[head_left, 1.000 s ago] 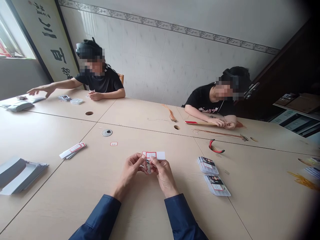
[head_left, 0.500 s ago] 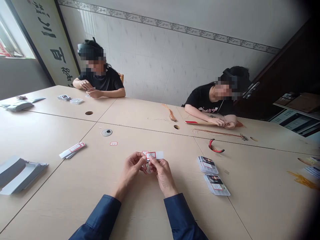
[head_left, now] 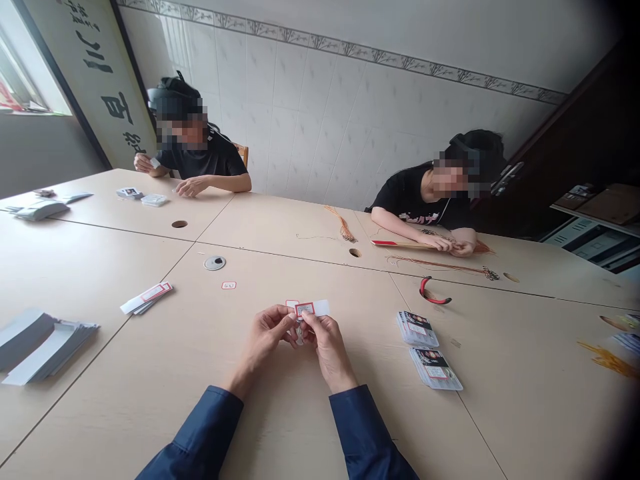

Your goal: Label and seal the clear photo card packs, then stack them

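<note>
Both hands are up, off the surface, close together at centre. Left hand (head_left: 263,337) and right hand (head_left: 327,347): left fingers (head_left: 274,319) and right fingers (head_left: 311,321) clenched on one white paper strip (head_left: 321,307) with a red-bordered label (head_left: 305,309). One red-edged piece (head_left: 291,303) shows behind it, partly hidden. One small metallic item (head_left: 299,335) sits below the fingers, too small to identify.

Outward on the surface (head_left: 300,427): one red-bordered tag (head_left: 229,285) near the hands, one round metal grommet (head_left: 215,263) beyond it. To the left, one bundle of labelled white strips (head_left: 146,297), then one pile of grey-white sleeves (head_left: 45,347). To the right, two stacks of packaged cards (head_left: 417,329) and one pair of red-handled pliers (head_left: 433,291) just past them.

Far side: two co-workers in black T-shirts. One co-worker's hand (head_left: 143,162) is raised, holding a small white piece. The other co-worker's hands (head_left: 447,245) rest on a flat board (head_left: 400,244) with a red end, beside one knotted cord (head_left: 440,267).
</note>
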Demonstrator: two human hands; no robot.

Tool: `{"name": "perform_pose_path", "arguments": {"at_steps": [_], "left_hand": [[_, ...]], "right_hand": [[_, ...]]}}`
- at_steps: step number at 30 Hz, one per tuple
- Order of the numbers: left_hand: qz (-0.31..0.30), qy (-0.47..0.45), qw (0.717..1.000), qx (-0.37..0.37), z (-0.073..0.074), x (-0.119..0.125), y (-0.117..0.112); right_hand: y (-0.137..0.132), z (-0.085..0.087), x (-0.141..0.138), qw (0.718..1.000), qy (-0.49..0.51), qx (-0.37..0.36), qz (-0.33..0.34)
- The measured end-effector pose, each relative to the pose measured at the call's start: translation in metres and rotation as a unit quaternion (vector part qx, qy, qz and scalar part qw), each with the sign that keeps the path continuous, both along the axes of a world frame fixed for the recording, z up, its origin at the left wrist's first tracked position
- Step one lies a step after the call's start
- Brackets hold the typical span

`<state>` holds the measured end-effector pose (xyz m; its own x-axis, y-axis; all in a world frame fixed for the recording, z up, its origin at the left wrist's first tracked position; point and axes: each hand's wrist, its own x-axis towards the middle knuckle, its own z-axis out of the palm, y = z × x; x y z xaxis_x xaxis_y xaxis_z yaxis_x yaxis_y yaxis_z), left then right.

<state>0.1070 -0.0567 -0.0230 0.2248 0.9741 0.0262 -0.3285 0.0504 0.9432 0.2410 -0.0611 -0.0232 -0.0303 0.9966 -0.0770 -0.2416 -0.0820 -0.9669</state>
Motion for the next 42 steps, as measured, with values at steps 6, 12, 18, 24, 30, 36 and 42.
{"name": "perform_pose_path", "arguments": {"at_steps": [6,12,18,24,30,36,42], "left_hand": [[-0.025,-0.010,0.999,0.018,-0.0002,0.0005,-0.0012],[0.015,0.008,1.000,0.007,-0.0064,0.0013,0.0009],[0.040,0.033,0.999,0.000,-0.0051,0.0004,0.0014],[0.035,0.043,0.998,0.011,-0.0047,0.0000,0.0006],[0.053,0.044,0.998,0.011,-0.0069,-0.0001,0.0022],[0.069,0.047,0.996,0.012,-0.0060,-0.0009,0.0025],[0.076,0.036,0.996,0.007,-0.0066,-0.0006,0.0033]], "right_hand": [[-0.0012,0.0041,0.0007,1.000,0.020,-0.008,0.022],[0.0002,0.0013,-0.0001,1.000,0.015,-0.008,0.000],[-0.0008,0.0012,-0.0018,0.999,-0.022,0.036,-0.009],[-0.0015,0.0049,-0.0027,0.997,-0.042,0.057,-0.003],[-0.0017,0.0025,-0.0018,0.996,-0.068,0.065,-0.004],[0.0006,-0.0016,-0.0007,0.990,-0.105,0.092,-0.008],[-0.0003,-0.0008,-0.0013,0.990,-0.111,0.087,-0.013]]}}
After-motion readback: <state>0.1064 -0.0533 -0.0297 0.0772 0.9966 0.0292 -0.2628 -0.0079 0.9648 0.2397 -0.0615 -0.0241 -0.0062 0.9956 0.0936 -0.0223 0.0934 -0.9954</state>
